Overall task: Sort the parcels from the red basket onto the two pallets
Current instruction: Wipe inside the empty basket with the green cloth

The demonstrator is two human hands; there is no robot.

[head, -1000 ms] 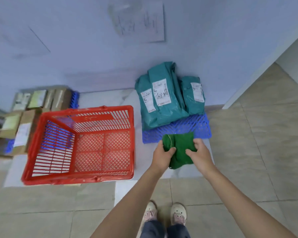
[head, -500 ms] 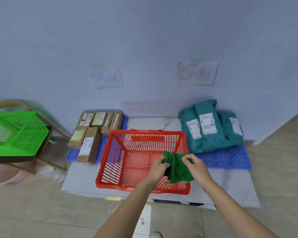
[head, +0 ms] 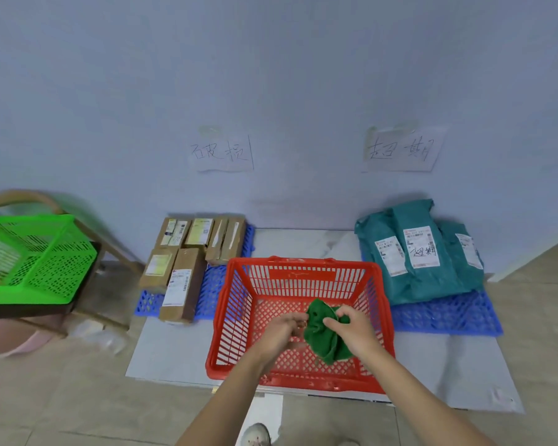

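Over the red plastic lattice basket (head: 298, 284), the left hand (head: 282, 333) and right hand (head: 356, 329) hold a crumpled green cloth (head: 324, 333). Right fingers pinch its top edge; left fingers curl against its left side.

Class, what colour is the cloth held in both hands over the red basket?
Dark green cloth, seen best in the head view.

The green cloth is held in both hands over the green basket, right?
Not quite. The head view shows the left hand and right hand holding the green cloth over the red basket, not the green basket, which sits off to the left.
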